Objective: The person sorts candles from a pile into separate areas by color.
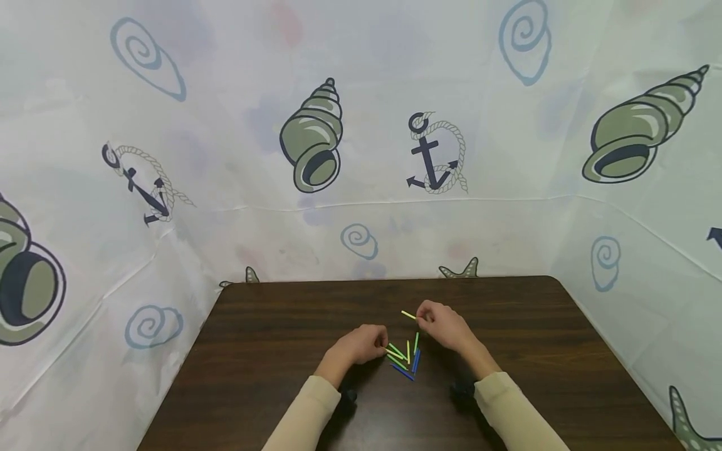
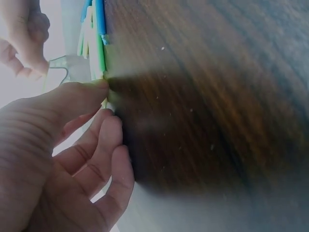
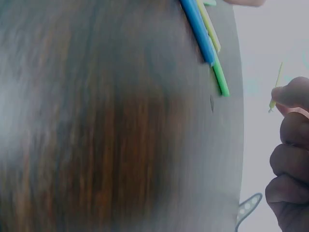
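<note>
My right hand (image 1: 442, 324) pinches one end of a thin yellow stick (image 1: 408, 314) between thumb and forefinger. In the right wrist view this yellow stick (image 3: 279, 79) points up from the fingertips, and the other fingers are curled in. My left hand (image 1: 363, 344) has its thumb and forefinger at the outer end of another yellow stick (image 1: 393, 354), pinching it low at the table. Around it lie green sticks (image 1: 397, 362) and a blue stick (image 1: 403, 372), slanting down to the right. Beside them stand a yellow stick (image 1: 408, 352), a green stick (image 1: 417, 342) and blue sticks (image 1: 416, 361), forming a V-like shape.
The dark wooden table (image 1: 271, 351) has a rounded far right corner. A pale cloth (image 1: 383, 156) printed with shells and anchors hangs behind and at both sides. Dark wrist devices (image 1: 462, 388) sit under both wrists.
</note>
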The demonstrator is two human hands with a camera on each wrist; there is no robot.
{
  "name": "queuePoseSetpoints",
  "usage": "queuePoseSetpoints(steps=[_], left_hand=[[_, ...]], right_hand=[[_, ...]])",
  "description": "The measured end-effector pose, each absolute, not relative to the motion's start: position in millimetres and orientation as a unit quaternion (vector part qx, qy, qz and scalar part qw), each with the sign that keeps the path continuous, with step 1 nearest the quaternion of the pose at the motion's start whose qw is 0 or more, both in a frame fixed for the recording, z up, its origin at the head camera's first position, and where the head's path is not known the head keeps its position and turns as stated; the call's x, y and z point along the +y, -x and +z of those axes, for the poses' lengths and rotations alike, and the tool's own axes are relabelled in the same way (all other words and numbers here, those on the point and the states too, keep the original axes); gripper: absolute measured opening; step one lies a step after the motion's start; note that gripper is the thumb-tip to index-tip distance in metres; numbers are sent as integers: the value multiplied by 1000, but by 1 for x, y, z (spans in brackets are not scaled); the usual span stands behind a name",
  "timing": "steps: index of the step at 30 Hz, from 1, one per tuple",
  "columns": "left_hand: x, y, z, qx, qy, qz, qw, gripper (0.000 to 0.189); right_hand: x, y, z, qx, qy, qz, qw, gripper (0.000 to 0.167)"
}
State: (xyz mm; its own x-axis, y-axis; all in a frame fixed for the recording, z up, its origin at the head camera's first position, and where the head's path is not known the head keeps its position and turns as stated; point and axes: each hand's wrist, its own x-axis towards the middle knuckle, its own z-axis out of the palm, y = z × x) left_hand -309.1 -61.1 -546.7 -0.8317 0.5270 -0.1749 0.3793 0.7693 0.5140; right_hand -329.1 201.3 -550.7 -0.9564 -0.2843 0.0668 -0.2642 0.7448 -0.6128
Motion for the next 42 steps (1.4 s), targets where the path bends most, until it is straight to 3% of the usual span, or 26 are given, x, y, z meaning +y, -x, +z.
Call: queuePoseSetpoints(steps=[18,42], left_hand=[[-70,308,-549,909,-276,267,160,8],[-95,312,-554,912,-243,285,170,11]], right_hand=[[240,323,-562,930,111,-349,5,4],[269,316,-568,942,70,-322,57,7]])
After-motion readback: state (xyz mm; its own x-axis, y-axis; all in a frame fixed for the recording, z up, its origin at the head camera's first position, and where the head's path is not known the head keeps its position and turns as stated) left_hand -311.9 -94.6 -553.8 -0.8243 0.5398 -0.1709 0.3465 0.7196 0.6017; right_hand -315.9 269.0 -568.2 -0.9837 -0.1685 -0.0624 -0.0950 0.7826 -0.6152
